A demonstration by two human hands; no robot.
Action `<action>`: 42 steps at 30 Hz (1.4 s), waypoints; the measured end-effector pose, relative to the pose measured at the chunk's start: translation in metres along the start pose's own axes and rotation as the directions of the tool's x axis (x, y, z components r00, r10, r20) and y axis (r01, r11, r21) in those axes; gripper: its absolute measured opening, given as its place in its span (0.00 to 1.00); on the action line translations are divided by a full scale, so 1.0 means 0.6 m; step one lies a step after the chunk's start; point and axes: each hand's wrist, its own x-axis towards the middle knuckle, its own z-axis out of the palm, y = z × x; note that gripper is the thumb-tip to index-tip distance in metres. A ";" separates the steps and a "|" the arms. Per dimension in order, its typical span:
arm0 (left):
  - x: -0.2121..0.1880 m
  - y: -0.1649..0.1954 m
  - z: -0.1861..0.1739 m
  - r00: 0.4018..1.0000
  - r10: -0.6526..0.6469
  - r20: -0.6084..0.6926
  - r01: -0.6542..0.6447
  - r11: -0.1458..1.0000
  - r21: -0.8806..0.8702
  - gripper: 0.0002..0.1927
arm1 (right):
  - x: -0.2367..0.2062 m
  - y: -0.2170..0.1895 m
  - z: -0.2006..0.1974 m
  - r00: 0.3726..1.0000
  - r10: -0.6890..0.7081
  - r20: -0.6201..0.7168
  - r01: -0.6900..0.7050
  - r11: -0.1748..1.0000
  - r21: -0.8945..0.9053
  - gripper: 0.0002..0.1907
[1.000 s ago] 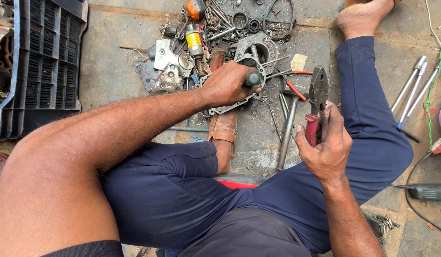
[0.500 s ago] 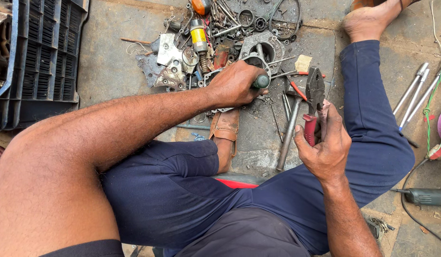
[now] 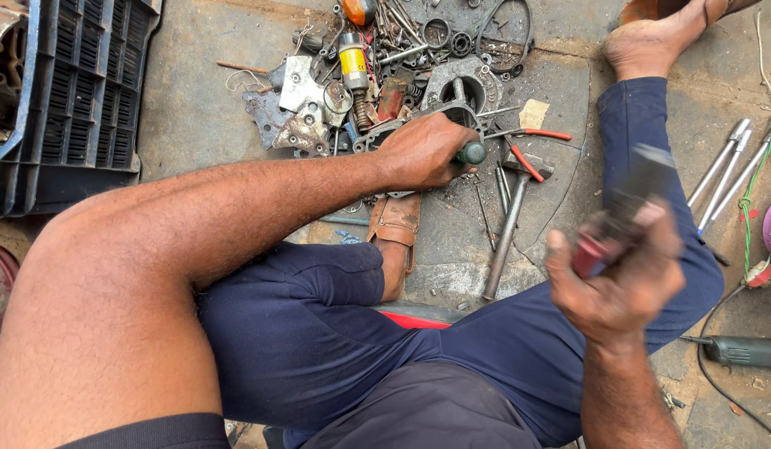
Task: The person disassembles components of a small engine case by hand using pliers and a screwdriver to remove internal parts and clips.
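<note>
My left hand [image 3: 423,151] is closed around a green-handled tool [image 3: 471,153], pressing it against a round metal housing [image 3: 464,87] in a pile of metal parts on the concrete floor. My right hand [image 3: 622,274] is raised over my right leg and blurred by motion. It grips pliers with red handles [image 3: 618,212], jaws pointing up and away. A hammer with a metal shaft [image 3: 510,220] lies on the floor between my legs, beside a brown sandal [image 3: 395,229] on my left foot.
A dark plastic crate [image 3: 65,100] stands at the left. Scrap parts, rings, a yellow cylinder [image 3: 351,60] and red-handled pliers [image 3: 535,133] lie ahead. Several chrome tools [image 3: 726,170], a green cord and a power tool [image 3: 747,351] lie at the right.
My right hand with the pliers has swung down and to the right, now blurred. The left hand has stayed on the green-handled tool. The view has shifted slightly.
</note>
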 end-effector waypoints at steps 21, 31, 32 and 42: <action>0.006 0.009 0.030 0.995 0.073 0.062 -0.079 0.991 0.105 0.11 | 0.007 -0.051 0.038 0.959 0.153 0.238 -0.137 0.987 -0.081 0.37; 0.008 0.005 0.033 0.991 0.039 0.129 -0.067 0.973 0.220 0.11 | 0.017 -0.072 0.048 0.982 0.104 0.157 -0.094 0.993 -0.068 0.34; 0.011 0.005 0.030 0.989 0.002 0.147 -0.030 0.981 0.190 0.10 | 0.013 -0.069 0.042 0.971 0.136 0.199 -0.125 0.990 -0.066 0.35; 0.007 -0.003 0.024 0.995 0.042 0.093 -0.058 0.984 0.170 0.13 | 0.009 -0.064 0.062 0.989 0.066 0.131 -0.053 0.994 -0.100 0.37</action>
